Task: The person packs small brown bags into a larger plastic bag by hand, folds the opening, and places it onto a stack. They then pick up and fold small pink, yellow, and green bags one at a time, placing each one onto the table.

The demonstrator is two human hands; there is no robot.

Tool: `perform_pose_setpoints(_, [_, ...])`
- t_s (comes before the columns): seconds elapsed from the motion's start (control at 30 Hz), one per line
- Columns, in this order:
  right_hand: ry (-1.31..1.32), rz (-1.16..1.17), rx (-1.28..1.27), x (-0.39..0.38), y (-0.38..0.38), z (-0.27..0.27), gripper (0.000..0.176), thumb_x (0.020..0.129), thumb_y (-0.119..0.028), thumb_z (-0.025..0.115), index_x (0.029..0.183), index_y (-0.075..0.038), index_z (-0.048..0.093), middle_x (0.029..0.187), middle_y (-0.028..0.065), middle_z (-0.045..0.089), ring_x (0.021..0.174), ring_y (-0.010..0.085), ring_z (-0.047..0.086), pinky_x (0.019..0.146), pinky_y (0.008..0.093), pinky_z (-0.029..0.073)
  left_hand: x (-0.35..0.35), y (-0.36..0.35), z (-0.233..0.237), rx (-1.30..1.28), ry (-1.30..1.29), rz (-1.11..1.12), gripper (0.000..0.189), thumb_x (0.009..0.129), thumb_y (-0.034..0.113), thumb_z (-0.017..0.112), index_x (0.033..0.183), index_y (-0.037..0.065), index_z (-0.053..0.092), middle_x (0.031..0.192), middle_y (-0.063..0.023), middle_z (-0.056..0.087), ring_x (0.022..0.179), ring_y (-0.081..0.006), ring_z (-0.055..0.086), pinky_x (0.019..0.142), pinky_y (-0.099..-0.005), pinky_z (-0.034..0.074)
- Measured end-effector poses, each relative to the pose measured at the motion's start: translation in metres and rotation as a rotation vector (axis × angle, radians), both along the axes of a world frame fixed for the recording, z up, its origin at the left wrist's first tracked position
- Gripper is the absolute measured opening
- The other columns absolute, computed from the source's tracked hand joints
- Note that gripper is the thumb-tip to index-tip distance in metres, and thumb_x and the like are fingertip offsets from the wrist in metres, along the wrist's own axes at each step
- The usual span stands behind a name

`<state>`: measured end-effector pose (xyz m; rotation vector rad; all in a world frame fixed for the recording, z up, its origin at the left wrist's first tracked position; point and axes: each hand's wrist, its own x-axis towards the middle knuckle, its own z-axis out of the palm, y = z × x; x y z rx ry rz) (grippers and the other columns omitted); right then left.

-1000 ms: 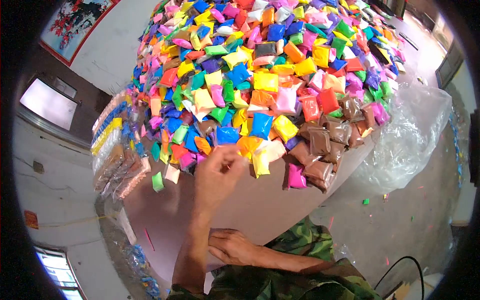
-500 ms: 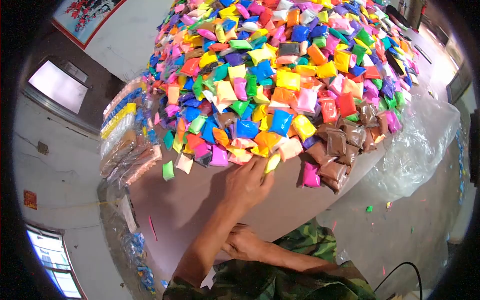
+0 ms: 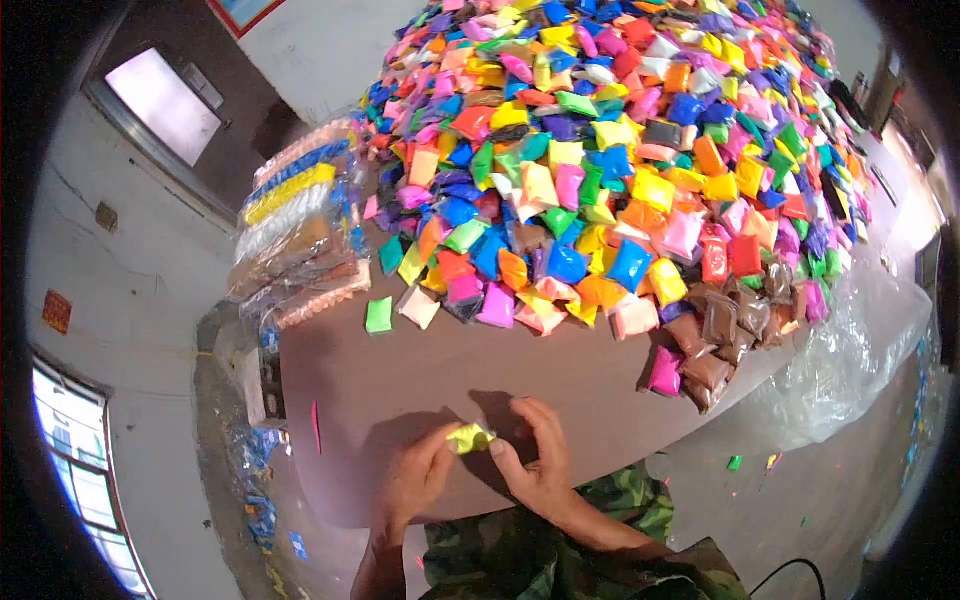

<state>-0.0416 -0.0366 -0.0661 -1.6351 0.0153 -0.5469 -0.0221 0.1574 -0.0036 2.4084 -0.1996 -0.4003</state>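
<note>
Near the table's front edge, my left hand [image 3: 418,474] pinches a small yellow-green packet [image 3: 468,438] at its left side. My right hand [image 3: 535,457] is at the packet's right end, thumb close against it and fingers curved apart above; whether it grips the packet is unclear. Beyond both hands lies a large heap of colourful packets [image 3: 600,190]. At the heap's near edge are a green packet [image 3: 379,315], a magenta packet [image 3: 665,371] and several brown packets [image 3: 706,370].
Stacked clear bags of sorted packets [image 3: 300,215] stand at the table's left. A thin pink strip [image 3: 316,427] lies on the brown table [image 3: 400,375]. Clear plastic sheeting [image 3: 850,370] hangs at the right edge. Camouflage clothing [image 3: 500,560] shows below.
The yellow-green packet has come from the heap's edge toward the table's front. My hands, crossed before, are now side by side at it. The view has shifted.
</note>
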Motion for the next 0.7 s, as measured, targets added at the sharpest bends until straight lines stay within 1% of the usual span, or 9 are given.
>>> perform_pose_setpoints(0.03, [0.005, 0.102, -0.065, 0.0, -0.001, -0.001, 0.036, 0.093, -0.011, 0.079, 0.126, 0.001, 0.069, 0.119, 0.0164, 0.07, 0.103, 0.0253, 0.07, 0.086, 0.0356, 0.056, -0.007, -0.001, -0.005, -0.087, -0.082, -0.004, 0.032, 0.103, 0.016, 0.061, 0.133, 0.006, 0.068, 0.112, -0.0213, 0.075, 0.1, -0.0351, 0.076, 0.085, -0.0415, 0.059])
perform_pose_setpoints(0.13, [0.106, 0.318, -0.015, -0.005, 0.002, -0.005, 0.026, 0.096, -0.01, 0.076, 0.119, 0.002, 0.072, 0.11, 0.0147, 0.073, 0.095, 0.0233, 0.071, 0.083, 0.0328, 0.055, -0.019, -0.008, -0.006, -0.189, 0.001, 0.107, 0.031, 0.103, 0.02, 0.065, 0.13, 0.007, 0.07, 0.112, -0.0211, 0.075, 0.098, -0.0337, 0.077, 0.083, -0.0385, 0.061])
perform_pose_setpoints(0.17, [0.079, 0.313, 0.028, -0.005, 0.002, -0.006, 0.024, 0.097, -0.01, 0.075, 0.117, 0.002, 0.073, 0.107, 0.0139, 0.073, 0.093, 0.0222, 0.07, 0.083, 0.0319, 0.055, -0.018, -0.012, -0.006, -0.238, -0.072, 0.102, 0.031, 0.102, 0.022, 0.069, 0.127, 0.005, 0.072, 0.103, -0.0159, 0.078, 0.088, -0.0229, 0.078, 0.078, -0.0322, 0.06])
perform_pose_setpoints(0.27, [0.052, 0.294, 0.133, -0.002, 0.0, -0.008, 0.018, 0.101, -0.011, 0.072, 0.112, 0.003, 0.074, 0.101, 0.0112, 0.073, 0.089, 0.0182, 0.069, 0.08, 0.0296, 0.054, -0.019, -0.026, -0.015, -0.44, -0.174, 0.165, 0.029, 0.102, 0.021, 0.071, 0.123, 0.001, 0.072, 0.094, -0.0072, 0.077, 0.08, -0.0104, 0.07, 0.072, -0.0266, 0.056])
perform_pose_setpoints(0.37, [0.137, 0.285, 0.182, -0.005, 0.0, -0.009, 0.017, 0.103, -0.013, 0.071, 0.11, 0.003, 0.073, 0.099, 0.0098, 0.072, 0.088, 0.0149, 0.067, 0.078, 0.0296, 0.053, -0.021, -0.038, -0.029, -0.548, -0.114, 0.323, 0.025, 0.103, 0.019, 0.071, 0.118, -0.002, 0.072, 0.087, -0.001, 0.071, 0.077, -0.0033, 0.058, 0.067, -0.0227, 0.049])
perform_pose_setpoints(0.47, [0.189, 0.253, 0.249, -0.007, 0.0, -0.012, 0.018, 0.103, -0.014, 0.071, 0.106, 0.003, 0.073, 0.095, 0.0105, 0.073, 0.088, 0.015, 0.067, 0.077, 0.0314, 0.054, -0.021, -0.048, -0.044, -0.576, -0.189, 0.351, 0.022, 0.106, 0.021, 0.067, 0.107, -0.001, 0.072, 0.08, 0.001, 0.064, 0.071, -0.0041, 0.052, 0.061, -0.0247, 0.043])
perform_pose_setpoints(0.57, [0.202, 0.239, 0.349, -0.009, -0.002, -0.018, 0.018, 0.103, -0.016, 0.071, 0.104, 0.003, 0.073, 0.096, 0.0068, 0.071, 0.089, 0.0127, 0.065, 0.078, 0.0298, 0.052, -0.02, -0.055, -0.051, -0.67, -0.153, 0.4, 0.03, 0.109, 0.027, 0.062, 0.097, 0.0, 0.07, 0.075, 0.0024, 0.057, 0.071, -0.0047, 0.049, 0.06, -0.0269, 0.04])
perform_pose_setpoints(0.67, [0.198, 0.233, 0.411, -0.009, -0.003, -0.021, 0.019, 0.103, -0.017, 0.071, 0.104, 0.002, 0.072, 0.097, 0.0032, 0.07, 0.09, 0.011, 0.063, 0.078, 0.0279, 0.051, -0.016, -0.069, -0.054, -0.732, -0.108, 0.509, 0.038, 0.112, 0.032, 0.057, 0.092, 0.001, 0.067, 0.074, 0.0029, 0.053, 0.072, -0.0051, 0.048, 0.061, -0.0283, 0.041])
perform_pose_setpoints(0.7, [0.18, 0.213, 0.429, -0.007, -0.002, -0.023, 0.019, 0.103, -0.017, 0.072, 0.105, 0.002, 0.072, 0.097, 0.0024, 0.069, 0.09, 0.0105, 0.062, 0.078, 0.0273, 0.051, -0.016, -0.075, -0.045, -0.763, -0.055, 0.551, 0.042, 0.113, 0.035, 0.054, 0.093, 0.001, 0.068, 0.076, 0.0022, 0.056, 0.073, -0.0055, 0.049, 0.063, -0.0278, 0.042])
